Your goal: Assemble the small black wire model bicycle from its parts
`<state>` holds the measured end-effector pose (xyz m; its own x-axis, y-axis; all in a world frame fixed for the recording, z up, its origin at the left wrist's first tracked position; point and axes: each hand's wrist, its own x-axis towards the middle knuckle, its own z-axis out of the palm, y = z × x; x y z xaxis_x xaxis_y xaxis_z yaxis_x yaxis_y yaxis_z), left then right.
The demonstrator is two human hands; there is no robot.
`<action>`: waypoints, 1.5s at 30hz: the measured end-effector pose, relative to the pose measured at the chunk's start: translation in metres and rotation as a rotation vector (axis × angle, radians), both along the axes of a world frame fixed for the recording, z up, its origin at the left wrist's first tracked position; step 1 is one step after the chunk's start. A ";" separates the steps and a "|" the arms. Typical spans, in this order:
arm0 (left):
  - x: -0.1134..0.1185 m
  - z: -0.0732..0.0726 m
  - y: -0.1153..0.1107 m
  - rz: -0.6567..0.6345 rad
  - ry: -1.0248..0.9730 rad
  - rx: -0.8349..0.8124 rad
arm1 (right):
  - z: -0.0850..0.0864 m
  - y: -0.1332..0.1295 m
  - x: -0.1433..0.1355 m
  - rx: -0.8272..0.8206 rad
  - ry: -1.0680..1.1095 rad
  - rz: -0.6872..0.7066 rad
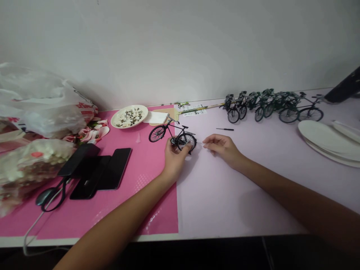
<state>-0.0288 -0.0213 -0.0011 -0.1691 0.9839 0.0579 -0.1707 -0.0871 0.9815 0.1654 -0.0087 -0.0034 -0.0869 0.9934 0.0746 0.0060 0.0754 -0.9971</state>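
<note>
A small black model bicycle [172, 132] is held up over the seam between the pink and pale table coverings. My left hand [174, 157] grips it low, by the rear wheel and pedals, with the front wheel pointing left. Just right of the rear wheel is my right hand [221, 147], its thumb and fingertips pinched together and apart from the bicycle. Whatever may be between those fingertips is too small to make out. A thin dark screwdriver [225, 129] lies on the pale surface behind my right hand.
Several finished-looking model bicycles [270, 105] stand along the wall at back right. White plates [329, 140] lie at the right. A bowl of small parts [129, 117] sits back left. Phones [115, 168], plastic bags [42, 108] and a cable [30, 232] occupy the left.
</note>
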 end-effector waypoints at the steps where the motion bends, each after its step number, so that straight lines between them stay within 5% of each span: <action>1: 0.000 0.000 0.000 -0.003 0.004 0.002 | 0.000 0.000 0.000 0.007 -0.009 0.002; 7: 0.000 0.003 -0.001 0.012 0.027 0.027 | -0.005 -0.002 -0.001 0.096 -0.090 0.008; 20: 0.000 0.003 -0.002 -0.019 0.033 0.036 | -0.006 -0.006 0.000 0.756 -0.477 0.187; 26: 0.001 0.003 -0.004 -0.011 0.085 0.057 | -0.004 -0.001 0.005 0.953 -0.575 0.113; 38: 0.002 -0.002 -0.002 -0.131 0.020 0.031 | 0.006 -0.003 0.011 1.181 -0.921 0.046; 45: 0.001 0.004 -0.007 -0.239 0.097 -0.002 | 0.007 0.001 0.013 1.181 -0.795 -0.012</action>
<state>-0.0280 -0.0283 0.0027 0.0742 0.9954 0.0605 -0.0910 -0.0536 0.9944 0.1779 -0.0080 0.0034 -0.4899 0.3839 0.7827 0.5321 0.8429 -0.0804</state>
